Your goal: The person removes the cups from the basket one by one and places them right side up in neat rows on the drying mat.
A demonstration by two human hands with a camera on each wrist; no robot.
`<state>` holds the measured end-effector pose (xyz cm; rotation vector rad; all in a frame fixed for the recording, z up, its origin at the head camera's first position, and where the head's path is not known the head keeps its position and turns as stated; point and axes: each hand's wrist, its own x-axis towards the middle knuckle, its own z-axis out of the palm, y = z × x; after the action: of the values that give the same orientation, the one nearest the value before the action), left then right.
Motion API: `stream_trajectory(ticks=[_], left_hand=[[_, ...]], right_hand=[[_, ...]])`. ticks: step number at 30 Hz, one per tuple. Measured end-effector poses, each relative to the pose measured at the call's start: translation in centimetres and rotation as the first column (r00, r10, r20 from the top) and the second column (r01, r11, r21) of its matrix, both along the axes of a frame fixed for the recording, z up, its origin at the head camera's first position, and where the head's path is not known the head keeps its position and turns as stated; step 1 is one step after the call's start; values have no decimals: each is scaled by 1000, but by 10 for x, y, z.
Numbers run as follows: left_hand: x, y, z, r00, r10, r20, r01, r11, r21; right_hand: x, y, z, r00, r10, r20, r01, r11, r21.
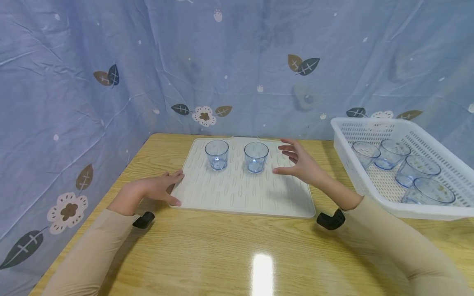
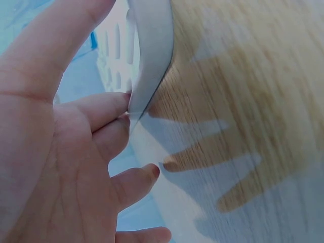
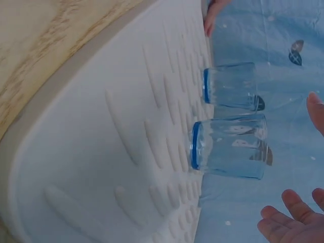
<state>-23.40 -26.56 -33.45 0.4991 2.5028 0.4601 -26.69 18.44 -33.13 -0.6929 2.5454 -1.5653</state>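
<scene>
A white ribbed drying mat point(image 1: 229, 201) lies on the wooden table. Two clear bluish glass tumblers, a left one point(image 1: 217, 155) and a right one point(image 1: 256, 158), stand upright on its back half. At the mat's left edge is my left hand point(image 1: 157, 188), its fingertips right at the rim point(image 2: 152, 55) in the left wrist view. My right hand point(image 1: 301, 164) hovers over the mat's right part, thumb and fingers spread apart and holding nothing. It is nearest the right tumbler, with a gap between them, as the right wrist view also shows.
A white plastic basket point(image 1: 355, 174) stands on the right, with several more tumblers point(image 1: 418, 170) in it. My right forearm passes close to its front left corner. A blue patterned curtain point(image 1: 252, 61) hangs behind and left of the table point(image 1: 200, 250).
</scene>
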Motion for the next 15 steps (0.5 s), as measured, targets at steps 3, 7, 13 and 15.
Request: stream_trajectory(ticks=[3,7,13,15], left_hand=[[0,1,1,1000,-4,5,4,1000,-1],[0,2,1,1000,-8,4,8,1000,3],[1,2,1,1000,1,5,-1,1000,11],[2,1,2,1000,1,2,-1,1000,7]], right_hand=[[8,5,3,1000,9,-25,-9,1000,7],[18,13,12,997,4,-71,-3,1000,20],[30,29,32,984,-1,-180,6,1000,30],[32,35,38,978,-1,-207,8,999,31]])
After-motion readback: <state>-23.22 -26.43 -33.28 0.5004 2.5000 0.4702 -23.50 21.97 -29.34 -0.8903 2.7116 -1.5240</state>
